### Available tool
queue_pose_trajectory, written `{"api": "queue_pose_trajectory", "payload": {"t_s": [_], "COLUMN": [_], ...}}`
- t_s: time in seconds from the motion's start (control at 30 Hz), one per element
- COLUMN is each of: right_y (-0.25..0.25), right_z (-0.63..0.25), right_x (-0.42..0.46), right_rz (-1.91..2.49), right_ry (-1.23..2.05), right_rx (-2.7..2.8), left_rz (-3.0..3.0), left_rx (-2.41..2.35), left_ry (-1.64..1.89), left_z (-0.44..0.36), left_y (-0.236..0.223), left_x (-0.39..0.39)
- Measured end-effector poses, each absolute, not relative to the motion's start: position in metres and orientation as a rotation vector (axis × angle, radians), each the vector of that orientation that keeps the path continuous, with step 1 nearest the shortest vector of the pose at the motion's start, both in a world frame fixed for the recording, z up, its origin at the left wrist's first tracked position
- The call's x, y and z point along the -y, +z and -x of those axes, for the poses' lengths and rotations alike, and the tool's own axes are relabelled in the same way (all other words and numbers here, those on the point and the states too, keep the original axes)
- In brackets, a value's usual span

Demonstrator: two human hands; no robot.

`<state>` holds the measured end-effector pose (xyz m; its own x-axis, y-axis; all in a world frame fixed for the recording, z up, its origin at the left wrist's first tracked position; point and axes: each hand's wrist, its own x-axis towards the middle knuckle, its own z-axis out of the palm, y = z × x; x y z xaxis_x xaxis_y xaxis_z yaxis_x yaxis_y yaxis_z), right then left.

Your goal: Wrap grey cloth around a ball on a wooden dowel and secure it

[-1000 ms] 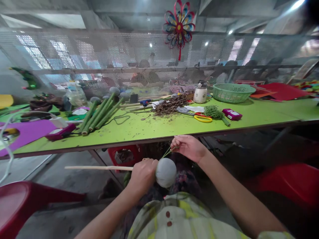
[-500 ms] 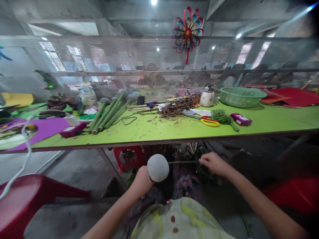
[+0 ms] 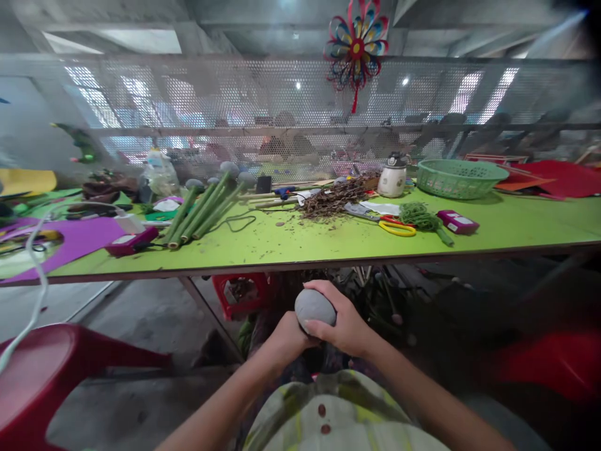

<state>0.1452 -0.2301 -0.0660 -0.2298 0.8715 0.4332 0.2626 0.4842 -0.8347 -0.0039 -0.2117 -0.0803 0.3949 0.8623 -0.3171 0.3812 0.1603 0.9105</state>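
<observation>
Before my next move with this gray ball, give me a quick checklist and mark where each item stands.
1. Right hand on the ball, thumb and fingertips touching it: ok.
2. Left hand low beside the ball: ok.
3. What the left hand's grip encloses: cannot tell, it is hidden.
4. Ball free of loose green string on its visible side: ok, none shows.
5. Scissors on the table, not in hand: ok.
6. Table clear of scraps: not ok, bits lie in front of the twigs.
</observation>
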Motion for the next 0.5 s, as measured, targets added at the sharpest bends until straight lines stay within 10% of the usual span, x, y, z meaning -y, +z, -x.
{"api": "queue_pose_trajectory", "payload": {"t_s": [0.5], "right_y": [-0.089], "right_z": [-0.163], "right_x": [0.222], "right_rz": [0.833], "right_ry": [1.568], "right_rx": [1.23], "left_rz": [-1.25], "left_rx": [-0.82], "left_ry": [0.459], "left_z": [0.008], "left_y": [-0.051], "left_x": [0.24]}}
